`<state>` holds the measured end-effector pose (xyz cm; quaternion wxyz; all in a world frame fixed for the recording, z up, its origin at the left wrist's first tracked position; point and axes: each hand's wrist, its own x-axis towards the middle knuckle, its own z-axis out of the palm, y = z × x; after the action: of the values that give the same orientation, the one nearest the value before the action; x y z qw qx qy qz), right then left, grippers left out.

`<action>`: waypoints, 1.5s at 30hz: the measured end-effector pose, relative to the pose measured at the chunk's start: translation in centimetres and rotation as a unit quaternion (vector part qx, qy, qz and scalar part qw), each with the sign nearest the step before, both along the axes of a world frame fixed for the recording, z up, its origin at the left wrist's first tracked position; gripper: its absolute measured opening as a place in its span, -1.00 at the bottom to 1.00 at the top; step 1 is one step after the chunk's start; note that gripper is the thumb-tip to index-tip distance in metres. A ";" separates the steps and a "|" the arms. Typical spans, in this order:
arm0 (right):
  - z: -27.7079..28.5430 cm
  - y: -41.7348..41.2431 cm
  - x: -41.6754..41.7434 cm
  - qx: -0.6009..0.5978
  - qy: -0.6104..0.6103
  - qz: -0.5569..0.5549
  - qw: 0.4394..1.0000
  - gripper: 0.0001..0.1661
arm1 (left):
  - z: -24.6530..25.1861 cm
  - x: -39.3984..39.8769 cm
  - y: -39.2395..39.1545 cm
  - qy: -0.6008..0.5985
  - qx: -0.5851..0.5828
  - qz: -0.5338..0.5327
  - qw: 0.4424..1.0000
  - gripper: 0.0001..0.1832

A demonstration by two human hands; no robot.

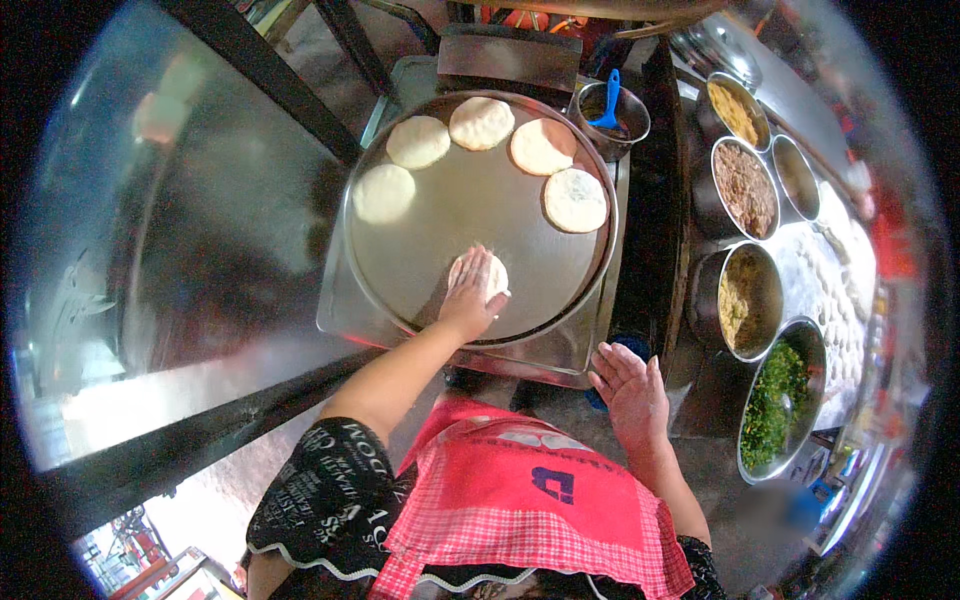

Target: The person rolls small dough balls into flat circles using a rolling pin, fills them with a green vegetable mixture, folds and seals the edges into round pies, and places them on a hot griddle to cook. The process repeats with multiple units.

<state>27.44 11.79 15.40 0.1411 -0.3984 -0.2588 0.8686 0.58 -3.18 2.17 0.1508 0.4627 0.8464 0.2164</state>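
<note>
A large round metal griddle (pixel 450 217) lies before me. Five flat dough rounds rest along its far half, among them a browned one (pixel 575 201) at the right and a pale one (pixel 384 194) at the left. Close to the near rim, my left hand (pixel 472 292) lies palm down on a smaller dough round (pixel 496 277), covering much of it. My right hand (pixel 630 386) is raised off the griddle's near right side, palm up and fingers apart, with white powder on it and nothing in it.
A metal pot (pixel 634 116) with a blue-handled brush (pixel 613 101) stands beyond the griddle's right edge. Farther right are metal bowls of fillings, one with chopped greens (pixel 776 401), beside a floured surface bearing dough pieces (pixel 829 300). A dark frame bar (pixel 262 75) runs at the left.
</note>
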 end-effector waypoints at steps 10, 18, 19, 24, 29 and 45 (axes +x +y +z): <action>0.9 -1.5 -2.5 0.039 -0.028 -0.004 0.999 -0.32 | 0.1 -1.1 1.4 0.051 -0.088 -0.016 0.995 -0.18; 0.4 -1.2 -2.8 0.039 -0.020 0.012 0.999 -0.32 | -0.1 -3.3 0.5 0.076 -0.076 -0.249 0.963 -0.18; 0.3 -1.2 -2.7 0.034 -0.013 0.008 0.999 -0.32 | 0.1 -3.0 0.6 0.067 -0.081 -0.199 0.974 -0.19; 0.0 -1.2 -2.4 0.002 0.000 0.000 1.000 -0.32 | -1.1 0.2 0.6 -0.050 -0.001 0.036 0.998 -0.21; -0.2 -0.4 -1.6 0.021 -0.019 0.006 1.000 -0.32 | -0.4 -2.3 -0.4 0.065 -0.078 -0.254 0.962 -0.20; -1.0 0.3 -2.5 -0.017 -0.002 0.008 1.000 -0.32 | -1.1 -0.2 0.9 0.018 -0.106 0.023 0.994 -0.16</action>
<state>24.94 12.11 14.39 0.1266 -0.4001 -0.2472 0.8734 0.39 -2.24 1.12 0.1786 0.4283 0.8776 0.1201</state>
